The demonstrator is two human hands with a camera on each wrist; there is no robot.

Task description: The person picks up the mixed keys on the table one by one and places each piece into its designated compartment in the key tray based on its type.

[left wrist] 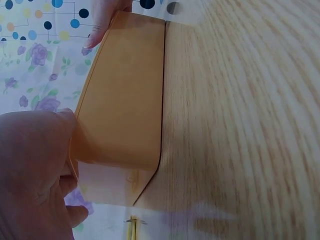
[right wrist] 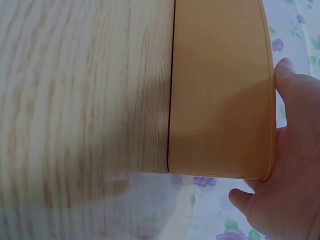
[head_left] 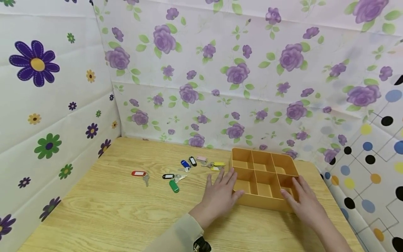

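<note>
A tan plastic organizer box (head_left: 261, 202) with several open compartments stands on the wooden table. My left hand (head_left: 218, 197) grips its front left corner, the thumb at the front rim and the fingers along the left side. At the front right corner my right hand (head_left: 306, 203) holds the box, with its thumb over the rim. Both wrist views show the smooth outer wall of the box (left wrist: 120, 95), its lower edge at the tabletop, and the right thumb (right wrist: 286, 67) by the rim. The compartments I can see into hold nothing.
Left of the box lie keys with tags: red (head_left: 138, 173), black (head_left: 168, 176), green (head_left: 174, 186), blue (head_left: 185, 163), another black (head_left: 192, 161), pink (head_left: 202, 159) and yellow (head_left: 218, 163). Flowered cloth (head_left: 201, 70) hangs behind the table (head_left: 126, 217); dotted cloth (head_left: 374, 175) is at the right.
</note>
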